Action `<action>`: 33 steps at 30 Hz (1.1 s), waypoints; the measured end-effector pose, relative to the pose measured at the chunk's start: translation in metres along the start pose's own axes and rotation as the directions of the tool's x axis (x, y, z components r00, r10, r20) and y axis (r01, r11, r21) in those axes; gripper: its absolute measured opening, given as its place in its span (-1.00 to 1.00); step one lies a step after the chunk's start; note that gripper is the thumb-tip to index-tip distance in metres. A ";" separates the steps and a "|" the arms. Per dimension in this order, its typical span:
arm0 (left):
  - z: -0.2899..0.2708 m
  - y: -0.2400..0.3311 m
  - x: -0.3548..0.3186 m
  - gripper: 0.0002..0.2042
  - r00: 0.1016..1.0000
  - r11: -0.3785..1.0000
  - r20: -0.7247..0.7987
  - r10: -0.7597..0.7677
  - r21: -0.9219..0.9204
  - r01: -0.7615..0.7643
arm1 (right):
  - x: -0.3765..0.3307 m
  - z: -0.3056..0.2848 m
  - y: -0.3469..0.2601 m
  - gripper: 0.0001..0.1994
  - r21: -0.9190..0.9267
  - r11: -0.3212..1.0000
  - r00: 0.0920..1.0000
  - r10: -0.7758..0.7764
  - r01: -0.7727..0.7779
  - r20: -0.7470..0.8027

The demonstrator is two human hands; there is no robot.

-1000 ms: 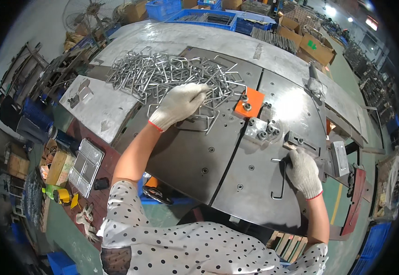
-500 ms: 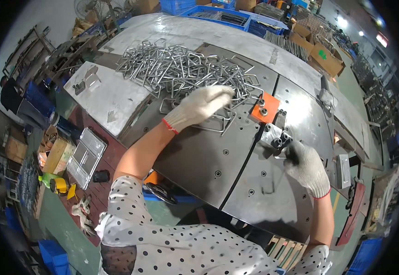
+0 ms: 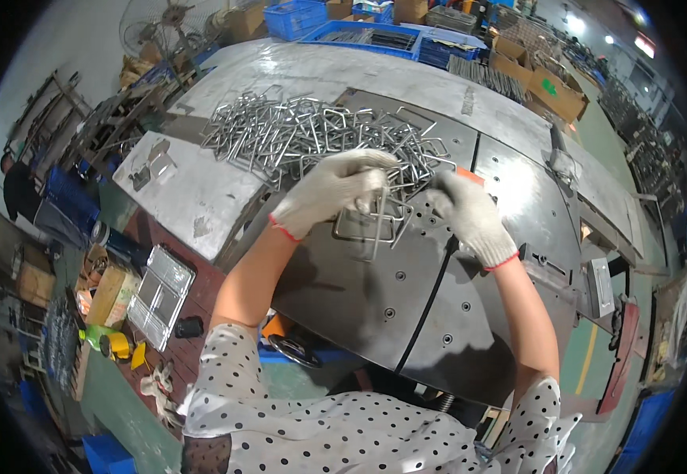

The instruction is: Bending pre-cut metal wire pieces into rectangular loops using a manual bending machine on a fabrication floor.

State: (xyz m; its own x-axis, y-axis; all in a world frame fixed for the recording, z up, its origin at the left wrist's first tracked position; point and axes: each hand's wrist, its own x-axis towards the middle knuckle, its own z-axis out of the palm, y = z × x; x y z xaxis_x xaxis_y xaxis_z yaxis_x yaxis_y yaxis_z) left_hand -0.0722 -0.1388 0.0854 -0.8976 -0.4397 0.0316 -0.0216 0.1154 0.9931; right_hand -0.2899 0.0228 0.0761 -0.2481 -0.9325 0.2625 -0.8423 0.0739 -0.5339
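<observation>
My left hand (image 3: 335, 189), in a white knit glove with a red cuff, is closed on a bent metal rod (image 3: 378, 229) that hangs below its fingers. Just beneath lie other squared wire pieces (image 3: 351, 231) on the steel table. A tangled heap of bent metal rods (image 3: 280, 130) spreads behind this hand. My right hand (image 3: 474, 217), gloved the same way, reaches toward the left one. Its fingers are curved and apart, with nothing seen in them. It covers most of an orange block (image 3: 470, 175) and the bolted fixture there.
The dark steel table top (image 3: 359, 292) has bolt holes and a long slot. A pale metal plate (image 3: 193, 189) adjoins its left side. Blue crates (image 3: 363, 39) and a cardboard box (image 3: 557, 95) stand at the back. At far left is another person (image 3: 23, 189).
My right hand has moved from the bolted block up and left, close to my left hand. The left hand now has a rod hanging from its fingers, lifted off the table.
</observation>
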 end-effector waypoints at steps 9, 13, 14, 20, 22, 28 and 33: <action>0.001 -0.014 0.004 -0.73 0.935 0.801 0.110 0.337 0.488 -0.346 | 0.034 0.054 0.000 -0.63 -0.259 0.965 0.966 0.097 -0.032 0.241; -0.001 0.001 -0.006 -0.77 0.929 0.705 0.184 0.321 0.609 -0.364 | 0.031 0.026 0.014 -0.59 0.186 0.971 0.979 0.117 -0.148 0.166; 0.001 0.005 -0.009 -0.77 0.933 0.705 0.214 0.290 0.612 -0.359 | 0.027 0.019 0.017 -0.56 0.309 0.934 0.983 0.159 -0.181 0.095; 0.018 0.018 -0.016 -0.75 0.953 0.681 0.119 0.278 0.675 -0.283 | 0.007 -0.040 0.051 -0.76 0.567 0.740 0.915 0.400 -0.361 0.061; 0.020 0.018 -0.014 -0.75 0.953 0.670 0.130 0.273 0.685 -0.286 | 0.002 -0.043 0.057 -0.76 0.551 0.761 0.922 0.385 -0.342 0.041; 0.017 0.015 -0.011 -0.75 0.962 0.663 0.156 0.226 0.698 -0.269 | 0.007 -0.008 0.047 -0.78 0.799 0.514 0.941 0.281 -0.313 0.187; 0.017 0.019 -0.015 -0.72 0.980 0.740 0.195 0.038 0.653 -0.159 | 0.041 0.045 0.013 -0.75 0.904 0.210 0.909 0.277 -0.373 0.311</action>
State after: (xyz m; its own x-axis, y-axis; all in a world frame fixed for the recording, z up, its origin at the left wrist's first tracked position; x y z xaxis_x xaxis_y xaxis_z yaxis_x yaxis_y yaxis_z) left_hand -0.0669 -0.1145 0.1021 -0.9663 -0.2530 0.0472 -0.1610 0.7373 0.6561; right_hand -0.2894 -0.0302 0.0435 -0.3099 -0.9373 -0.1592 0.3478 0.0441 -0.9366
